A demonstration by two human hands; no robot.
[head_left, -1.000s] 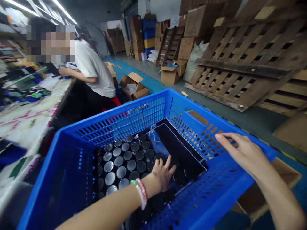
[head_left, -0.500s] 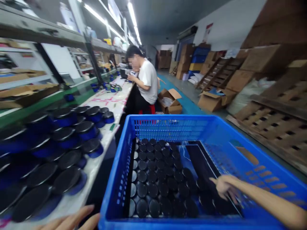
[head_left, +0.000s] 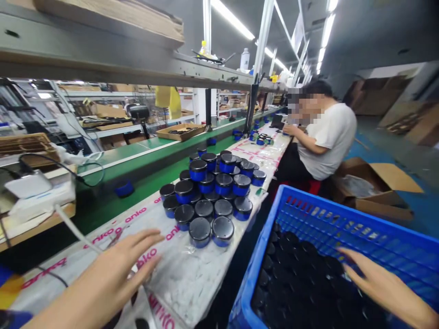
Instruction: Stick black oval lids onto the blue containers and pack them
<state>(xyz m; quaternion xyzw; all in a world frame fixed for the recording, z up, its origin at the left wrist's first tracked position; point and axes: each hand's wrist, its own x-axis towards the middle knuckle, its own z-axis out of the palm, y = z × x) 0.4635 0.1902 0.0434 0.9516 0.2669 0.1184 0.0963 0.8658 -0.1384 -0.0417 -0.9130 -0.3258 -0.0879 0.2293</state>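
Note:
My left hand [head_left: 113, 274] hovers open, fingers spread, over the white printed plastic sheet [head_left: 192, 274] on the workbench, a short way before a cluster of blue jars with black lids [head_left: 209, 196]. My right hand [head_left: 377, 283] is open with fingers stretched out inside the blue plastic crate [head_left: 343, 224], just above the rows of black-lidded jars [head_left: 298, 269] that fill it. Neither hand holds anything.
A green conveyor belt [head_left: 151, 173] runs behind the bench, with one blue jar [head_left: 124, 188] on it. A seated person in a white shirt [head_left: 329, 132] works further along the bench. An open cardboard box [head_left: 373, 187] stands on the floor at the right. Shelves hang overhead.
My view has swung left from the crate to the bench. My left hand left the crate and now reaches over the bench. My right hand went from the crate's rim into the crate.

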